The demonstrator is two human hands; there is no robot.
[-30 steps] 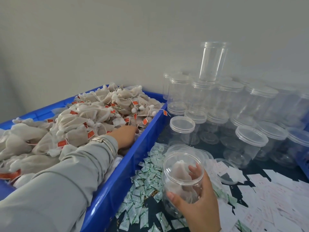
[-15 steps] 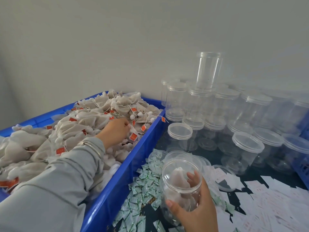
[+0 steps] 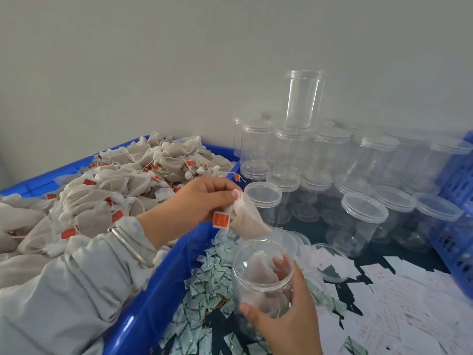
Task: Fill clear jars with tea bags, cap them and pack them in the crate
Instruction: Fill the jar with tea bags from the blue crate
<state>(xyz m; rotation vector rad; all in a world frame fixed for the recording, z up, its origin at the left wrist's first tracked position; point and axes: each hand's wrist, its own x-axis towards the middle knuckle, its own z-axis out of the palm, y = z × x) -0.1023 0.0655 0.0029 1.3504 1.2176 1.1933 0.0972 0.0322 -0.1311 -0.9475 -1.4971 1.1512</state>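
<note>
Nearest, the right hand point(image 3: 286, 326) grips an open jar point(image 3: 263, 280) holding only a few tea bags. Just above its mouth, the left hand point(image 3: 204, 201) pinches another tea bag point(image 3: 247, 219). Beyond, many empty jars point(image 3: 358, 175) wait; filling looks barely begun, capping and crating remain.

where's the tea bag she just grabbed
In the head view the tea bag hangs pinched in the left hand, just above the open jar held by the right hand.

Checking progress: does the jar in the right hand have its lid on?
No, the jar is open-topped in the right hand.
</note>
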